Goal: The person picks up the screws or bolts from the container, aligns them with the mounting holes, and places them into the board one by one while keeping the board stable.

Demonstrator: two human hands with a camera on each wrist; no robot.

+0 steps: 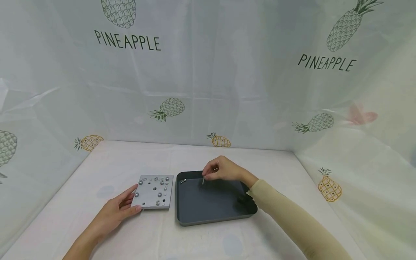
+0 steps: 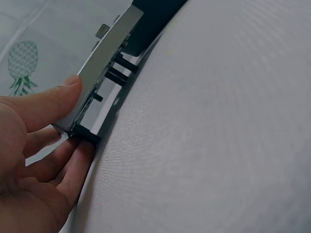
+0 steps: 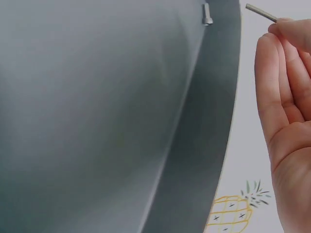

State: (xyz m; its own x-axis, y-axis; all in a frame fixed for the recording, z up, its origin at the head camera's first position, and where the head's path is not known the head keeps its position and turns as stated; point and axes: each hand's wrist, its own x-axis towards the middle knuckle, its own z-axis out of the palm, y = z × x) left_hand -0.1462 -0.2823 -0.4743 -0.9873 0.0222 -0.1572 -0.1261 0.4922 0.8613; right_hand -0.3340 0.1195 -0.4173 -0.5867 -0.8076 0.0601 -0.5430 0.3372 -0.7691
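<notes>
A square metal plate [image 1: 149, 191] with several socket-head screws standing in its holes is on the left of the table. My left hand [image 1: 113, 213] grips its near left edge, thumb on the edge and fingers beneath. In the left wrist view the plate [image 2: 104, 63] stands off the cloth, and screw shanks [image 2: 116, 76] stick out below it. Over the far part of the dark tray [image 1: 208, 202], my right hand [image 1: 224, 169] pinches a small screw [image 3: 261, 12] between thumb and fingertips, its threaded shank pointing out. Another screw [image 1: 183, 181] lies in the tray's far left corner.
The tray has a raised rim and stands just right of the plate, with a narrow gap between. White cloth [image 1: 130, 238] covers the table. A printed curtain [image 1: 208, 72] hangs behind and along the sides.
</notes>
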